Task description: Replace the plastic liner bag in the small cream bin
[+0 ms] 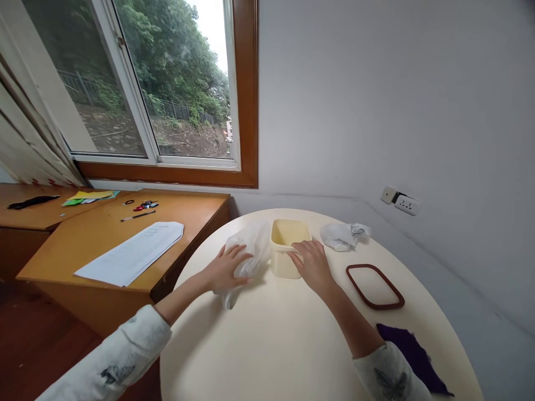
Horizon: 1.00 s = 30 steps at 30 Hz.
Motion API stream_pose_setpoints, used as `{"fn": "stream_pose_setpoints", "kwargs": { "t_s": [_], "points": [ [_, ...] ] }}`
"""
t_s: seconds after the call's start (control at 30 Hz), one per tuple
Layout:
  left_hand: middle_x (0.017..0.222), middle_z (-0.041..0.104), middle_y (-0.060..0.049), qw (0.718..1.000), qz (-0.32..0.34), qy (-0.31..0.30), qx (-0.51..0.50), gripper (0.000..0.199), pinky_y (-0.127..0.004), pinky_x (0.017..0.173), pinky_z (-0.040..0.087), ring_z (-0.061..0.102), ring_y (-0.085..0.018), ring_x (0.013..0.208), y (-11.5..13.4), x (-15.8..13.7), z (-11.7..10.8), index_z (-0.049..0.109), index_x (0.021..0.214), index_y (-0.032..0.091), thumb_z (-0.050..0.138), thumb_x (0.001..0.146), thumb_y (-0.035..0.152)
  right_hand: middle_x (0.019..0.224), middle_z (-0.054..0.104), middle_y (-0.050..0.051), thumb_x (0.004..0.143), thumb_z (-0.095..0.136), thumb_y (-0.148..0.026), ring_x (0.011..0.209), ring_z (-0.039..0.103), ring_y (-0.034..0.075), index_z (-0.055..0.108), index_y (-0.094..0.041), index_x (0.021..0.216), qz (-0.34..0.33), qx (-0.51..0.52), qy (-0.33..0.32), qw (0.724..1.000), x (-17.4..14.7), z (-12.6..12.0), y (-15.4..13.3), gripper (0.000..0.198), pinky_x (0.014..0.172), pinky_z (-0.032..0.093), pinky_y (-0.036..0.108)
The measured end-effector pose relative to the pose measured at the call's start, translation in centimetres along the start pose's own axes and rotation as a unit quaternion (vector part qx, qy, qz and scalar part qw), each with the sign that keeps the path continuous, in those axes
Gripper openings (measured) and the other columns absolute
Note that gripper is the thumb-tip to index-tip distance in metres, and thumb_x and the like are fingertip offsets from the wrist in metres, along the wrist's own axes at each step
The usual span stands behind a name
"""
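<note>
On a table (276, 345), the spread left hand (228, 269) touches a bag (257, 239); the right hand (314, 266) seemingly pinches a tub (284, 264).

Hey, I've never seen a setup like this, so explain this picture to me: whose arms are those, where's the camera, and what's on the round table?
There's no machine here. The arms belong to a person wearing a camera on their head, so you look forward and down, roughly as they do.

Their left hand rests, fingers spread, on a thin plastic bag; I can't tell whether it grips it. Their right hand holds the near rim of a pale yellow container, which stands upright with its top open.

Also on the round table, to the right, are a crumpled whitish bag, a reddish-brown ring with rounded corners, and a piece of purple cloth.
</note>
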<state>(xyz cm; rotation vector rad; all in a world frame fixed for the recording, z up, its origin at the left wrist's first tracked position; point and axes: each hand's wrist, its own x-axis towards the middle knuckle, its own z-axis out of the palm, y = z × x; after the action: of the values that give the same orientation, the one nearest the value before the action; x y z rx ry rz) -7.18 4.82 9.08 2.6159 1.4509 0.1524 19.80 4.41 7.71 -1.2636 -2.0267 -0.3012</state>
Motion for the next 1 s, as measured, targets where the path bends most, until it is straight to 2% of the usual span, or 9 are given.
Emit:
{"fn": "stream_pose_setpoints", "kwargs": {
  "t_s": [0.17,0.27,0.37,0.57,0.7,0.77,0.87,0.93,1.0],
  "points": [
    [0.144,0.027,-0.011,0.998,-0.031,-0.047,0.0,0.072,-0.052,0.106,0.012,0.019,-0.032,0.133,-1.8,-2.6,5.0,0.032,0.135,0.023,0.037,0.077,0.065,0.081,0.062,0.004,0.087,0.047,-0.028,0.083,0.054,0.019,0.059,-0.019,0.092,0.009,0.011,0.001,1.0,0.7,0.9,0.1,0.016,0.089,0.031,0.036],
    [0.143,0.03,-0.012,0.997,-0.047,-0.054,-0.014,0.072,-0.05,0.107,0.012,0.021,-0.03,0.133,-2.6,-3.2,6.3,0.029,0.137,0.02,0.035,0.079,0.063,0.083,0.063,0.005,0.087,0.047,-0.028,0.084,0.054,0.019,0.059,-0.019,0.093,0.01,0.016,-0.003,1.0,1.2,1.2,0.1,0.016,0.09,0.031,0.037],
    [0.141,0.032,-0.013,0.998,-0.055,-0.024,-0.016,0.073,-0.05,0.105,0.015,0.025,-0.031,0.131,-2.6,-3.0,5.7,0.032,0.135,0.021,0.039,0.077,0.064,0.084,0.063,0.005,0.087,0.047,-0.027,0.085,0.054,0.018,0.059,-0.02,0.094,0.013,0.019,-0.012,1.0,1.5,1.2,0.1,0.016,0.091,0.03,0.037],
    [0.131,0.044,-0.011,0.993,-0.046,0.105,-0.005,0.062,-0.052,0.1,0.024,0.038,-0.031,0.12,-0.1,-1.7,0.9,0.042,0.126,0.026,0.049,0.074,0.059,0.085,0.063,0.005,0.087,0.046,-0.029,0.087,0.054,0.019,0.06,-0.02,0.097,0.02,0.026,-0.035,0.999,1.8,0.6,0.2,0.019,0.092,0.03,0.038],
    [0.117,0.052,-0.01,0.979,-0.057,0.188,-0.047,0.041,-0.041,0.085,0.041,0.051,-0.026,0.102,1.8,-1.1,-1.1,0.054,0.104,0.022,0.048,0.078,0.053,0.102,0.06,0.007,0.088,0.043,-0.032,0.097,0.052,0.019,0.054,-0.022,0.111,0.01,0.041,-0.032,0.999,1.8,-0.9,0.1,0.027,0.096,0.028,0.039],
    [0.104,0.056,-0.008,0.967,-0.066,0.232,-0.089,0.031,-0.033,0.073,0.045,0.056,-0.022,0.088,2.6,-1.0,-1.2,0.053,0.093,0.021,0.046,0.08,0.049,0.11,0.057,0.007,0.089,0.04,-0.032,0.103,0.049,0.02,0.049,-0.022,0.118,0.013,0.046,-0.019,0.999,1.6,-1.8,0.3,0.032,0.097,0.028,0.039],
    [0.085,0.057,-0.003,0.95,-0.05,0.273,-0.143,0.02,-0.028,0.066,0.044,0.055,-0.019,0.08,4.1,-0.9,-0.4,0.049,0.081,0.021,0.047,0.081,0.041,0.112,0.055,0.007,0.09,0.036,-0.03,0.107,0.047,0.019,0.048,-0.022,0.119,0.027,0.049,-0.01,0.998,1.4,-3.1,2.2,0.032,0.096,0.029,0.037],
    [0.079,0.055,-0.002,0.945,-0.028,0.275,-0.174,0.015,-0.026,0.063,0.043,0.055,-0.018,0.077,5.2,-0.6,0.4,0.047,0.076,0.021,0.046,0.081,0.035,0.114,0.055,0.007,0.089,0.037,-0.029,0.11,0.047,0.019,0.05,-0.022,0.117,0.061,0.045,-0.01,0.997,1.5,-3.7,4.8,0.031,0.096,0.03,0.037],
    [0.077,0.055,-0.001,0.942,-0.007,0.27,-0.199,0.012,-0.025,0.062,0.043,0.054,-0.017,0.075,6.5,-0.2,1.4,0.047,0.073,0.021,0.046,0.08,0.03,0.114,0.055,0.005,0.088,0.04,-0.029,0.11,0.047,0.018,0.052,-0.023,0.114,0.138,0.036,-0.015,0.99,1.8,-4.2,8.2,0.029,0.095,0.033,0.034]
  ]
}}
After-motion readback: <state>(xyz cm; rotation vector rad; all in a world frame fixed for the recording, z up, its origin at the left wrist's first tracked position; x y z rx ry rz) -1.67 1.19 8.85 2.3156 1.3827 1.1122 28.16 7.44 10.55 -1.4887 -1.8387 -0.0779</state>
